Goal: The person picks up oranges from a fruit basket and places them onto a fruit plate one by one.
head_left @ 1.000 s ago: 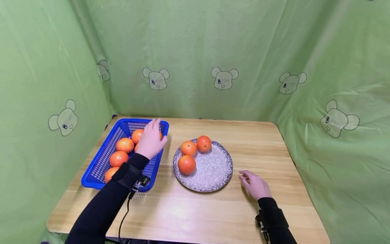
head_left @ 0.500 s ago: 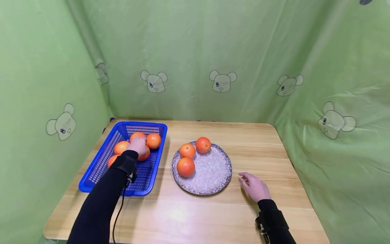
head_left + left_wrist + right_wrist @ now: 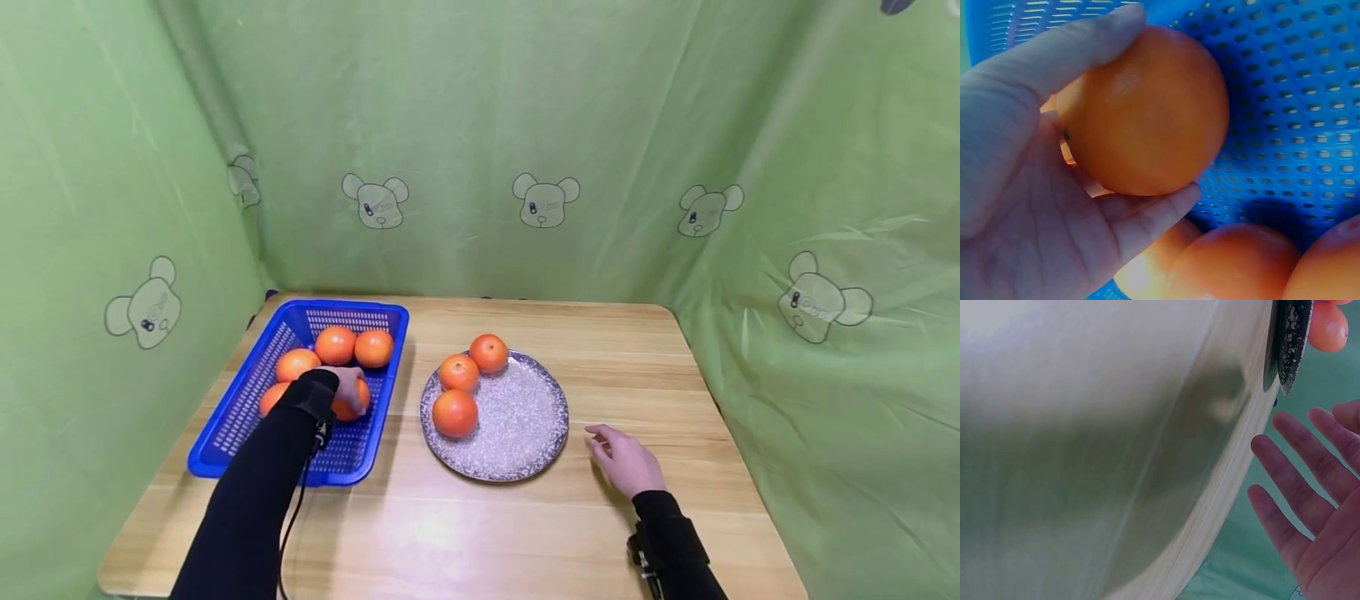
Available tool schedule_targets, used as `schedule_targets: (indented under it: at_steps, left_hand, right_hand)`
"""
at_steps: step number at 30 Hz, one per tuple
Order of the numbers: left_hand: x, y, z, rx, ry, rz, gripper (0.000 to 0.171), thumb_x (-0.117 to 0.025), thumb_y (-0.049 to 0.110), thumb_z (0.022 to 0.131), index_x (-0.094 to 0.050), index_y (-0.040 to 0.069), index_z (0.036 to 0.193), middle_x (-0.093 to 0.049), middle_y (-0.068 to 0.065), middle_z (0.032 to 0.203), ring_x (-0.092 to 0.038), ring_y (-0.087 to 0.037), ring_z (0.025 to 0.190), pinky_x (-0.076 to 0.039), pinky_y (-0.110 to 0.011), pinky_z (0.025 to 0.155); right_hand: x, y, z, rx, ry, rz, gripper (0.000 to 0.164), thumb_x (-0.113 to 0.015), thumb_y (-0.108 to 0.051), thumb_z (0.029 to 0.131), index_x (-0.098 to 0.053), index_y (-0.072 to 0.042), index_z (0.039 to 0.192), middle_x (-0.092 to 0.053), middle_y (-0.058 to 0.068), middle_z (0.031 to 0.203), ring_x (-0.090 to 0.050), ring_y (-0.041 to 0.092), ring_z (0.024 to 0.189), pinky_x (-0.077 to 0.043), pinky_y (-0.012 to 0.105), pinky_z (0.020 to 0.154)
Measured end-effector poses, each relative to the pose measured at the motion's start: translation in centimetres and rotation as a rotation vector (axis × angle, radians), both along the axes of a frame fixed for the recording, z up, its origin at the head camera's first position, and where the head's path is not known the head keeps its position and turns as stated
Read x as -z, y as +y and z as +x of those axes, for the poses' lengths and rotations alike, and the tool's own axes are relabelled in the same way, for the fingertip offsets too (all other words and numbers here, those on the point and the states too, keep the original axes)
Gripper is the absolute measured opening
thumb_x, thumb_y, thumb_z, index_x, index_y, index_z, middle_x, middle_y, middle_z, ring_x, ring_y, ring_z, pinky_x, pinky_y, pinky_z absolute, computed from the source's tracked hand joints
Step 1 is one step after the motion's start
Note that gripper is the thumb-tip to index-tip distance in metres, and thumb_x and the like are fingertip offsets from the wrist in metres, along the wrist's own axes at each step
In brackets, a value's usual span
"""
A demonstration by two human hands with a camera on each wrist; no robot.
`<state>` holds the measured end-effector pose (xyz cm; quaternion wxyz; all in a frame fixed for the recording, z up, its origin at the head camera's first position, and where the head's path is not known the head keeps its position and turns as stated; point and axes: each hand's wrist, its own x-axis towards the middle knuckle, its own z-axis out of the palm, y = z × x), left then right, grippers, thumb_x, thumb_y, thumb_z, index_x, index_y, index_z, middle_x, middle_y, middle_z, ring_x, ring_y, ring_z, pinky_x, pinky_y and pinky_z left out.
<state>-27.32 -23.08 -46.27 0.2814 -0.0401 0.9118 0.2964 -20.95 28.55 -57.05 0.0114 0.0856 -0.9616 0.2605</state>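
Note:
Inside the blue basket [image 3: 339, 478], my left hand [image 3: 347, 383] grips an orange [image 3: 357, 403] near the basket's right side. The left wrist view shows that orange [image 3: 1147, 112] between thumb and fingers, with the left hand [image 3: 1029, 156] wrapped partly round it. Several other oranges [image 3: 335, 345] lie in the basket, some partly hidden by the sleeve. Three oranges [image 3: 455, 413] sit at the left side of a speckled round plate [image 3: 517, 425]. My right hand [image 3: 628, 462] is just right of the plate; its fingers are relaxed and hold nothing, as the right wrist view confirms.
The basket and the plate stand on a wooden table [image 3: 465, 533], with a strip of tabletop between them. Green curtains [image 3: 450, 125] with bear-head drawings enclose the back and both sides. A cable [image 3: 288, 525] hangs from the left wrist.
My left hand has gone down into the basket and taken hold of an orange, which has shifted towards me. The plate's farthest orange has moved slightly left. My right hand stays put.

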Motion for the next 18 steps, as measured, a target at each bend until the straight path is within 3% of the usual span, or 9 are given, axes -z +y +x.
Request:
schedule_targets:
  at_steps: [3, 4, 6, 9, 12, 18]
  left_hand:
    - [-1.8, 1.1, 1.6, 0.001, 0.032, -0.005, 0.034, -0.078, 0.006, 0.073, -0.063, 0.006, 0.104, -0.052, -0.012, 0.105, -0.051, -0.033, 0.097, -0.045, -0.041, 0.076]
    - [-2.0, 1.3, 1.7, 0.012, 0.042, -0.010, 0.035, -0.077, 0.005, 0.073, -0.063, 0.005, 0.105, -0.053, -0.011, 0.104, -0.051, -0.031, 0.096, -0.044, -0.040, 0.076]
    - [-2.1, 1.3, 1.1, 0.106, 0.069, -0.070, 0.039, -0.079, 0.006, 0.074, -0.064, 0.002, 0.110, -0.056, -0.011, 0.105, -0.053, -0.030, 0.096, -0.047, -0.040, 0.078]
    - [-2.4, 1.4, -0.8, 0.276, 0.126, -0.212, 0.057, -0.084, 0.013, 0.077, -0.062, -0.005, 0.126, -0.065, -0.018, 0.116, -0.059, -0.033, 0.106, -0.051, -0.045, 0.093]
    - [-3.5, 2.0, -2.0, 0.368, 0.200, -0.296, 0.077, -0.086, 0.020, 0.078, -0.053, -0.011, 0.140, -0.067, -0.025, 0.125, -0.062, -0.038, 0.115, -0.051, -0.048, 0.102]
    - [-6.2, 3.6, -2.3, 0.336, 0.345, -0.304, 0.081, -0.086, 0.020, 0.077, -0.051, -0.007, 0.145, -0.064, -0.028, 0.132, -0.061, -0.043, 0.118, -0.051, -0.053, 0.101]
  right_hand:
    - [0.0, 0.0, 0.0, -0.004, -0.002, 0.000, 0.027, -0.066, -0.017, 0.103, -0.073, -0.008, 0.127, -0.078, 0.012, 0.109, -0.075, 0.034, 0.098, -0.059, 0.054, 0.079]
    - [-0.1, 0.0, 0.1, -0.005, -0.005, -0.001, 0.027, -0.066, -0.016, 0.103, -0.073, -0.008, 0.127, -0.078, 0.012, 0.109, -0.075, 0.034, 0.098, -0.059, 0.054, 0.079]
    - [-0.1, 0.0, 0.0, -0.001, -0.010, 0.002, 0.027, -0.066, -0.017, 0.103, -0.073, -0.008, 0.127, -0.078, 0.012, 0.109, -0.075, 0.034, 0.099, -0.059, 0.055, 0.081]
    - [-0.1, 0.0, -0.1, -0.001, -0.012, 0.003, 0.028, -0.065, -0.017, 0.103, -0.073, -0.007, 0.128, -0.078, 0.012, 0.109, -0.075, 0.035, 0.100, -0.058, 0.055, 0.082]
    - [-0.1, 0.0, -0.2, -0.006, -0.009, 0.002, 0.029, -0.065, -0.018, 0.103, -0.072, -0.007, 0.129, -0.078, 0.012, 0.110, -0.075, 0.035, 0.100, -0.058, 0.056, 0.082]
    - [-0.3, 0.1, -0.3, -0.013, -0.015, 0.002, 0.030, -0.065, -0.019, 0.103, -0.072, -0.008, 0.130, -0.078, 0.013, 0.112, -0.074, 0.036, 0.102, -0.058, 0.058, 0.085]
